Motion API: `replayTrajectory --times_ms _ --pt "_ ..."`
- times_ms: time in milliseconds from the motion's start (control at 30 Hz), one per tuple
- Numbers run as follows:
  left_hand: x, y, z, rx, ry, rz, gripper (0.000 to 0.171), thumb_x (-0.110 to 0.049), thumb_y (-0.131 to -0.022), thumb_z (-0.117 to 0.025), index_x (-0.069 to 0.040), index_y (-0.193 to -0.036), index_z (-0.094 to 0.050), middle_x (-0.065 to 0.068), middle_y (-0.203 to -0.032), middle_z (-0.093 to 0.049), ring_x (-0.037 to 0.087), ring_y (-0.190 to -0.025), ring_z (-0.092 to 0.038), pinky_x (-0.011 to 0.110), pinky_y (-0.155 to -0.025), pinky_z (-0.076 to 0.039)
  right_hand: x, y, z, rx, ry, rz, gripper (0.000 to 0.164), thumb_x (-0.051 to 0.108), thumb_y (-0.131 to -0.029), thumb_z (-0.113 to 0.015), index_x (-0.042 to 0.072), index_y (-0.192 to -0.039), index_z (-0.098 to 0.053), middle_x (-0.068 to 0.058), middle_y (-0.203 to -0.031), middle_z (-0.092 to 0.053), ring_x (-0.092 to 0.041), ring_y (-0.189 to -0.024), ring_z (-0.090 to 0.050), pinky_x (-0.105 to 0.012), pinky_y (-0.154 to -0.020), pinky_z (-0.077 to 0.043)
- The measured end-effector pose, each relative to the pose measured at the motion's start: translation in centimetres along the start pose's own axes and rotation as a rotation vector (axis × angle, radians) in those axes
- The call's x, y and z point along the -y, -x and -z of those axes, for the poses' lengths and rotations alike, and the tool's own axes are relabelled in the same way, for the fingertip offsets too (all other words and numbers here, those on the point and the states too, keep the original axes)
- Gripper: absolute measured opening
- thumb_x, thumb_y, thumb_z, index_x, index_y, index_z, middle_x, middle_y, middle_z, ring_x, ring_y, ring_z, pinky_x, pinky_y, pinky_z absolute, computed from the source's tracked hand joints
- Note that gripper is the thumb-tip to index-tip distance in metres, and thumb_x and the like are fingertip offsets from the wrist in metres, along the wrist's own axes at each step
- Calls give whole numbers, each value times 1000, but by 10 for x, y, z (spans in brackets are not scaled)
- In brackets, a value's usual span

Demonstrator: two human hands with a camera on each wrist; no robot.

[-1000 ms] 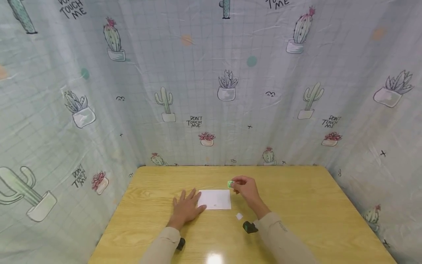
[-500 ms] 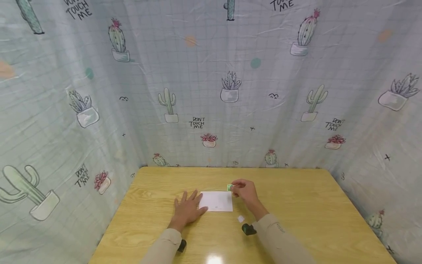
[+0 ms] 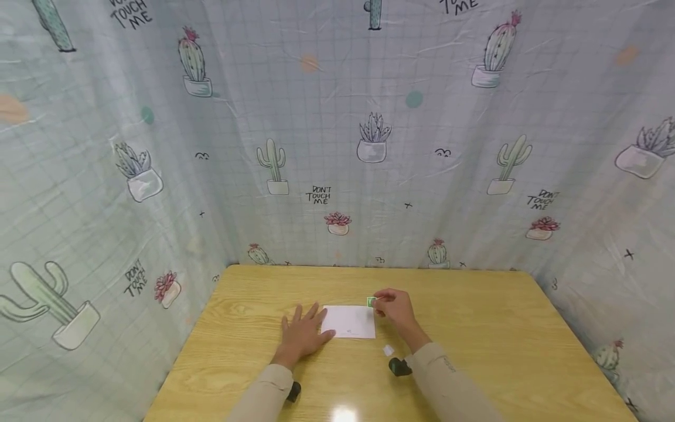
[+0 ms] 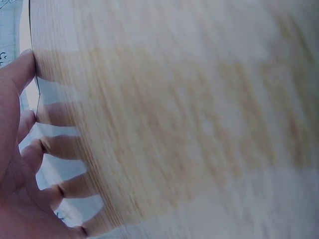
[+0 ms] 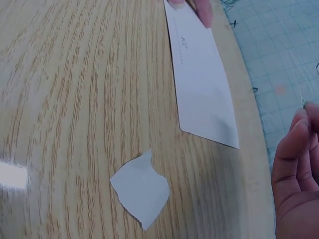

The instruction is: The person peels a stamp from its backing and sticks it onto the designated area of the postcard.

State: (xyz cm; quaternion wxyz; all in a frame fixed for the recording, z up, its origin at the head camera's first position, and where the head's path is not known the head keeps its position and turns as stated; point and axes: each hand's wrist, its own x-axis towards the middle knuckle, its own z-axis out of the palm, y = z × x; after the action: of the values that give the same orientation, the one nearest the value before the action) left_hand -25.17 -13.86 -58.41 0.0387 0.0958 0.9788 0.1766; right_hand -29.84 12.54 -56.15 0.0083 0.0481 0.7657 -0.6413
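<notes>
A white envelope with small print near its lower edge lies on the table. My left hand rests at its left end, fingers spread and straight, thumb and a fingertip on the paper. Between thumb and fingertips my right hand pinches a small green stamp with a pale border, at the envelope's upper right corner. Whether the stamp touches the envelope I cannot tell. In the right wrist view the stamp shows nearly edge-on, raised in the fingers, and the envelope lies beyond a torn white paper scrap.
The wooden table extends to both sides, with a cactus-print curtain behind its far edge. A dark wrist device sits under the right wrist, close to the paper scrap. Light glares off the table's front.
My right hand has brought the stamp slightly down, closer to the envelope's upper right corner. The left hand stays on the envelope. The head view has shifted a little.
</notes>
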Motion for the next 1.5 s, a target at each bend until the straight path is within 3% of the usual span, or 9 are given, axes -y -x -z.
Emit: replayTrajectory --times_ms 567,967,1500 --pt "1 -3 1 5 8 2 68 -56 -102 -57 -21 -159 -45 8 -171 -33 53 -158 -20 84 -118 -12 -8 -8 -7 -15 42 -5 15 -3 -89 -74 -7 -104 -74 -10 -77 -71 -20 -67 -65 -32 -65 -59" --pt "2 -2 2 11 2 10 69 -57 -101 -58 -21 -159 -46 8 -171 -35 53 -158 -22 83 -118 -13 -17 -11 -12 -17 35 15 15 -5 -87 -73 -9 -102 -73 -6 -70 -65 -17 -59 -60 -25 -56 -51" --pt "-2 -1 6 21 15 10 69 -57 -101 -58 -21 -159 -46 8 -171 -34 52 -158 -20 83 -118 -13 -23 -16 -13 -3 137 -1 8 -2 -90 -75 -6 -97 -73 -7 -73 -67 -18 -62 -63 -25 -56 -53"
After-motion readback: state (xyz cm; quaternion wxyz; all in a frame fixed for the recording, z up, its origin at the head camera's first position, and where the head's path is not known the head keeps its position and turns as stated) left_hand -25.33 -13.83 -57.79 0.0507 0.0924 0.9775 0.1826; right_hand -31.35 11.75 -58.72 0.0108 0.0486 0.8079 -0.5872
